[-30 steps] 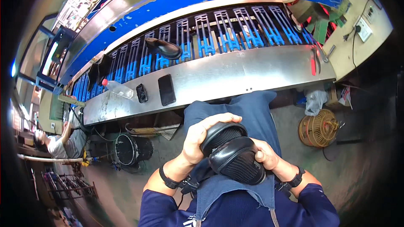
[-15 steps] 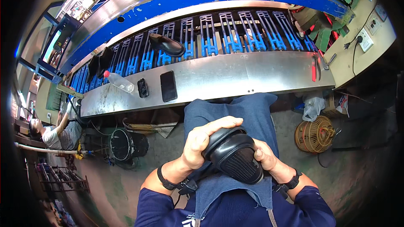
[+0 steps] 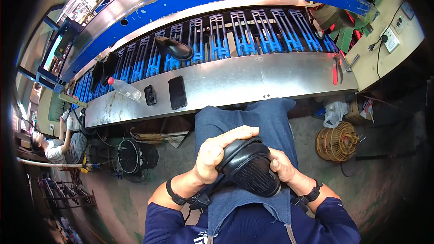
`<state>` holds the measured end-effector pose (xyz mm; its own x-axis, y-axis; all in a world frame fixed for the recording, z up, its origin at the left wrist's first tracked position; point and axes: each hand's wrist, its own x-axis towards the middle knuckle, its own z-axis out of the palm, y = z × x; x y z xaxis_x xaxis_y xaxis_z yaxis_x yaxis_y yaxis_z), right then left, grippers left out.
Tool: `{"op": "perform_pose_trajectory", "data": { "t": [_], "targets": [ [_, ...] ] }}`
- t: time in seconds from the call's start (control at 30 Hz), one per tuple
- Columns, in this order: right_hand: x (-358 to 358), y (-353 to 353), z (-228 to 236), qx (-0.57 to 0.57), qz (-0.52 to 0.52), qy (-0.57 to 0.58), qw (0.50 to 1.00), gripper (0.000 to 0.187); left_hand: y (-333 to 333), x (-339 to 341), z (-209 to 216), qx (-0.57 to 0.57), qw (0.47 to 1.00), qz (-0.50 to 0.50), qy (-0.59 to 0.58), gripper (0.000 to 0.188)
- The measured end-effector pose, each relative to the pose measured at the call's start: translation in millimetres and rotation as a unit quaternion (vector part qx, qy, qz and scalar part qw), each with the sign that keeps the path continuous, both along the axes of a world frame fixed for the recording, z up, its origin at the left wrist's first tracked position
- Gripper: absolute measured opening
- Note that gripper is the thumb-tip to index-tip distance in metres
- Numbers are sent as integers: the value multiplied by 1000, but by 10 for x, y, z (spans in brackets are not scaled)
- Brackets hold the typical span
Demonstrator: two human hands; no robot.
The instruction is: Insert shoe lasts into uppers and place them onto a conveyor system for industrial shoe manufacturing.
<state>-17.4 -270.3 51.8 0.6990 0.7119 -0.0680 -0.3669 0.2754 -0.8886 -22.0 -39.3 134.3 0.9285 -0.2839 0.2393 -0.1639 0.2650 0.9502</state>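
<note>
Over my lap I hold a black leather shoe (image 3: 253, 171), its toe, dotted with small perforations, tilted toward me. My left hand (image 3: 212, 156) wraps round the shoe's collar and left side, with the index finger laid across the top. On the other side my right hand (image 3: 282, 165) grips the shoe's edge, thumb pressed on the upper. Most of the right fingers and the sole are hidden behind the shoe. Another black shoe (image 3: 174, 48) lies on the blue rack conveyor (image 3: 219, 47) beyond the metal ledge (image 3: 244, 77).
On the ledge are a clear bottle (image 3: 124, 88), a small black device (image 3: 150, 95), a phone (image 3: 177, 92) and red-handled pliers (image 3: 335, 71). A wicker basket (image 3: 337, 142) stands on the floor at right, a black bucket (image 3: 130, 156) at left. A co-worker (image 3: 63, 149) sits far left.
The shoe has turned slightly in my hands, showing less of its collar opening. The whole view has shifted a little. At far left the co-worker's hands have moved.
</note>
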Motion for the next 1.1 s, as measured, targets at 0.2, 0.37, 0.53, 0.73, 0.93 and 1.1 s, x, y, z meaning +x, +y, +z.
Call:
{"op": "perform_pose_trajectory", "data": {
  "t": [0.2, 0.37, 0.53, 0.73, 0.93, 1.1],
  "targets": [
    [3, -17, -11, -3, 1, 4, 1000, 93, -9, -10, -13, 12, 1000, -4, 14, 74],
    [-27, -68, -97, 6, 6, 13, 1000, 93, -42, -121, 5, 17, 999, -42, 29, 81],
    [-48, -68, -94, 13, -11, 9, 1000, 95, 65, -130, 302, 197, 979, 18, -59, 72],
    [36, -121, -51, -51, -8, 14, 999, 111, -109, -79, 161, 313, 909, 95, -258, 72],
    [33, -231, -224, 22, -75, 44, 996, 100, -420, 80, -41, 220, 914, 151, -305, 81],
    [89, -130, 1, 173, -112, 180, 962, 85, -506, 84, -71, 249, 929, 122, -245, 96]
  ]
}}
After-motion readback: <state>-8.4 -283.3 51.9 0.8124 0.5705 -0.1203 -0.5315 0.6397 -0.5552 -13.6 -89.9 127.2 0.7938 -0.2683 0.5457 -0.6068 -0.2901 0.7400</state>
